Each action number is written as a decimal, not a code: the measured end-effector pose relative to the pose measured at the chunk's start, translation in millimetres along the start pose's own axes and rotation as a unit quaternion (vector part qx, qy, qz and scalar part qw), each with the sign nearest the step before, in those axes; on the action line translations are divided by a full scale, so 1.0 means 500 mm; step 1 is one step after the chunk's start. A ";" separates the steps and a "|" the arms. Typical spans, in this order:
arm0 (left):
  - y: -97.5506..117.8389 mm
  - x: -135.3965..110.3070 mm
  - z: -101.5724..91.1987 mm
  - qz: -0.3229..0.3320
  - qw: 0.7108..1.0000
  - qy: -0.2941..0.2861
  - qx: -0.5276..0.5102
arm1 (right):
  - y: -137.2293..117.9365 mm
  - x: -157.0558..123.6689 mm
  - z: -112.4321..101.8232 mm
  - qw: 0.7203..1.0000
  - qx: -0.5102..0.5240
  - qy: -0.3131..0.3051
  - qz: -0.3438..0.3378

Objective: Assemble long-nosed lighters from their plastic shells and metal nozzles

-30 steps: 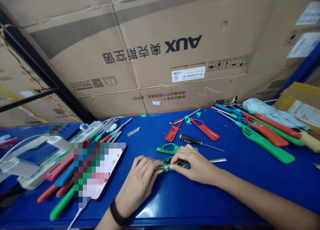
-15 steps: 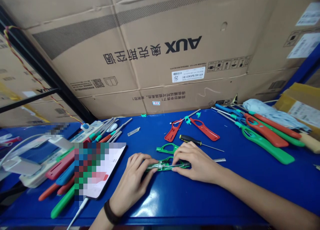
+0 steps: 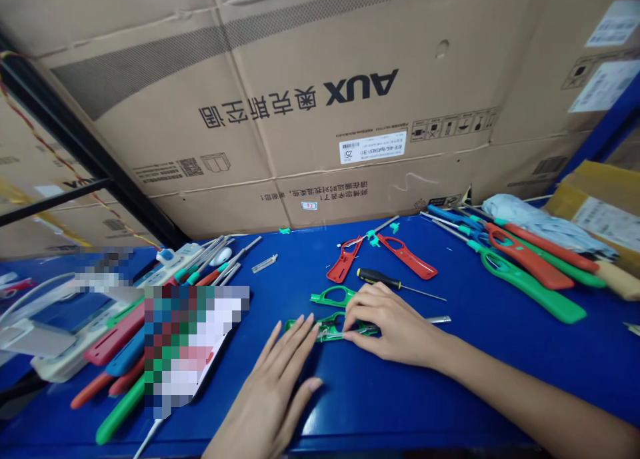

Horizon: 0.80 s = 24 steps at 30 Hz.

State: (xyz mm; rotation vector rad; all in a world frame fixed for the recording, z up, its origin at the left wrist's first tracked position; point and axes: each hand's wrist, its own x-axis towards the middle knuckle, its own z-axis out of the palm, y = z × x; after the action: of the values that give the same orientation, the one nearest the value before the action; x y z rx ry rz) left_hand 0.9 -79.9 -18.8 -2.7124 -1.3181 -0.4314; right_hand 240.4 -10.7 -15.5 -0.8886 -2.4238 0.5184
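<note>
An opened green lighter (image 3: pixel 327 326) of the long-nosed kind lies on the blue table, its inner parts showing. My left hand (image 3: pixel 277 382) is spread flat, fingertips resting on the lighter's left end. With thumb and fingers pinched, my right hand (image 3: pixel 387 322) grips the lighter near its trigger opening; the exact part between the fingertips is hidden. The metal nozzle (image 3: pixel 439 320) sticks out to the right, beyond my right hand. Just behind is the other green shell half (image 3: pixel 323 295), partly covered by my right fingers.
A screwdriver (image 3: pixel 379 278) and two red shell halves (image 3: pixel 343 267) (image 3: pixel 411 259) lie farther back. Lighters (image 3: pixel 540 286) are piled at right, with more lighters (image 3: pixel 120 362) at left beside a blurred phone (image 3: pixel 220 339) and a power strip (image 3: pixel 55 362). A large carton (image 3: pixel 300 59) stands behind.
My left hand has loosened its grip on the lighter's left end and flattened out, its thumb swinging toward me. My right hand stays at the lighter. The view has shifted slightly.
</note>
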 end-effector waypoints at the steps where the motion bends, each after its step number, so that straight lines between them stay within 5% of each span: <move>1: 0.006 -0.005 0.001 0.000 1.000 -0.009 0.006 | 0.000 0.000 0.000 1.000 -0.002 0.004 -0.002; 13: 0.016 -0.016 -0.002 -0.005 0.998 -0.056 0.001 | -0.001 0.005 -0.005 0.999 -0.005 0.048 -0.017; 24: 0.015 -0.023 -0.001 -0.010 0.999 -0.042 0.012 | 0.002 0.008 -0.023 0.997 -0.031 0.068 0.004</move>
State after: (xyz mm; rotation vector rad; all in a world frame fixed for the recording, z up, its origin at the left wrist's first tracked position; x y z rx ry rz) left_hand -0.3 -93.4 -21.5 -2.7281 -1.3622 -0.3063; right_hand 244.9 -5.1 -5.5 -0.9295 -2.3239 0.3738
